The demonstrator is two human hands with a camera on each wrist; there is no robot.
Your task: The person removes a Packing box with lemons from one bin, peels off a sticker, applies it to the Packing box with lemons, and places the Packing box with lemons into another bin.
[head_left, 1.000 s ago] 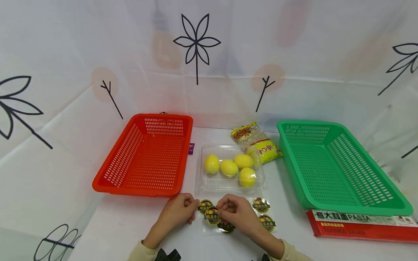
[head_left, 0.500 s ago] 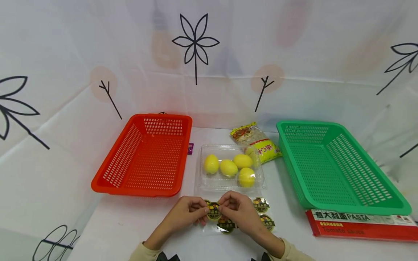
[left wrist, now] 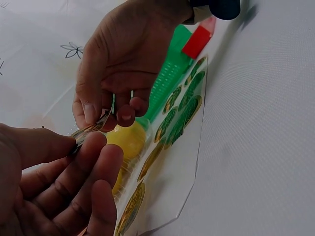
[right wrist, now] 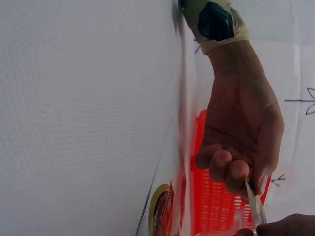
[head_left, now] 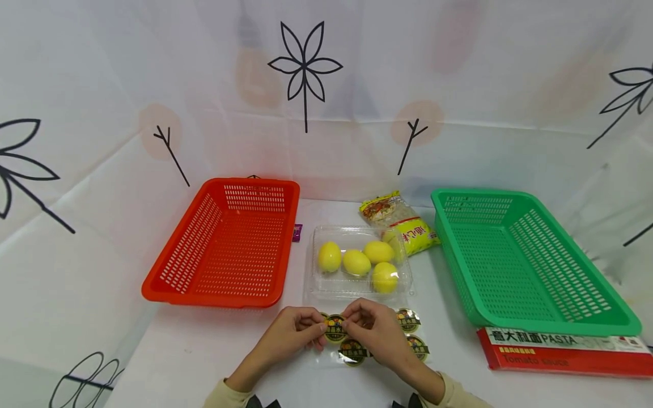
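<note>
Between both hands, a round black-and-gold sticker (head_left: 335,328) is held by its opposite edges. My left hand (head_left: 291,335) pinches its left side between thumb and forefinger; my right hand (head_left: 376,334) pinches its right side the same way. In the left wrist view the sticker (left wrist: 91,129) appears nearly edge-on, raised off the sheet. Under the hands lies a clear sticker sheet (left wrist: 170,196) with several more round stickers, partly covered by the hands in the head view. Just behind the sheet sits a clear plastic clamshell box (head_left: 326,286) with several yellow lemons (head_left: 356,262) inside.
A red basket (head_left: 234,258) stands at the left, a green basket (head_left: 515,272) at the right. Near the green basket lie a yellow food bag (head_left: 415,233) and a red pasta box (head_left: 566,357). A small purple packet (head_left: 297,232) lies beside the red basket.
One second ago only the right hand held the sticker, with the left hand at the sheet's left edge. The left hand has moved right and now pinches the sticker's other side.
</note>
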